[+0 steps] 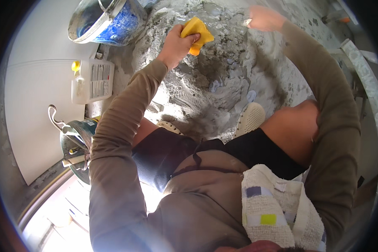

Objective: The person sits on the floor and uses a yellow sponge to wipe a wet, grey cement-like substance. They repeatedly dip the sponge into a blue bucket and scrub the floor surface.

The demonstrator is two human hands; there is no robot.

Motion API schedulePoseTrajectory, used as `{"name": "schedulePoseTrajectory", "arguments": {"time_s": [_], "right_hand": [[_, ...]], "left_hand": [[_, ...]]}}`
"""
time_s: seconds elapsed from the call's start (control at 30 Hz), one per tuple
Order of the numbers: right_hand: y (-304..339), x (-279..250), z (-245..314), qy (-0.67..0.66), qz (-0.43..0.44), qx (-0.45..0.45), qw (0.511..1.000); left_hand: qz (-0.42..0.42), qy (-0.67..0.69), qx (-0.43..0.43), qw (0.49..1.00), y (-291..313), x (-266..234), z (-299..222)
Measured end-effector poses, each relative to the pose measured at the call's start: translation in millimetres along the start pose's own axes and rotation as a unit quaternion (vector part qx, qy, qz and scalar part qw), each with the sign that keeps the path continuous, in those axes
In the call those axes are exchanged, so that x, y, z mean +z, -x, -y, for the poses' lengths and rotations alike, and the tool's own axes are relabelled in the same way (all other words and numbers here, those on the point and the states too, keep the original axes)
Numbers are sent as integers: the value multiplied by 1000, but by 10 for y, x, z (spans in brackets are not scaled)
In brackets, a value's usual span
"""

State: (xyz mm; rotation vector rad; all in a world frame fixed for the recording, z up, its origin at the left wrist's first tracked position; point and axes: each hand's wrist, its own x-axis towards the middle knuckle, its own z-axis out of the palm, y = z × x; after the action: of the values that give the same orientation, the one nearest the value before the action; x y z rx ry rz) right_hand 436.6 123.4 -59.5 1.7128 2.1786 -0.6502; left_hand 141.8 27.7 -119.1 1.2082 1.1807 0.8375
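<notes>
I can see the fingers of the left hand (pixel 174 46) closed on one yellow piece (pixel 202 33), above the wet cement (pixel 222 80); its long axis runs roughly away from the person, with one loose corner pointing right. The right hand (pixel 268 19) is blurred: I can't tell whether its fingers hold the pale bit (pixel 247 22) there. One bucket (pixel 124 27), cut off on top, and one jug (pixel 83 86) line the left edge of the floor (pixel 290 75); of two shoes (pixel 250 119), the left is partly hidden
</notes>
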Motion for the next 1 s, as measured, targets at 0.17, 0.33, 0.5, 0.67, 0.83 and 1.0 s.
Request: {"name": "schedulePoseTrajectory", "arguments": {"time_s": [0.17,0.33,0.5,0.67,0.83,1.0], "right_hand": [[349,-148,-128,41,-143,-136,979],[659,-372,49,20,-89,-89,992],[866,-261,28,-8,-117,-100,988],[952,-64,-90,-10,-234,-168,958],[1118,-121,147,-22,-123,-139,982],[1208,-176,274,-50,-66,-125,989]], "left_hand": [[34,152,-68,985,23,11,-261],[74,202,-122,969,44,-72,-369],[91,240,-175,950,70,-127,-254],[84,261,-184,944,119,-104,-221],[102,283,-183,936,137,-142,-224],[111,281,-188,934,124,-88,-335]]}}
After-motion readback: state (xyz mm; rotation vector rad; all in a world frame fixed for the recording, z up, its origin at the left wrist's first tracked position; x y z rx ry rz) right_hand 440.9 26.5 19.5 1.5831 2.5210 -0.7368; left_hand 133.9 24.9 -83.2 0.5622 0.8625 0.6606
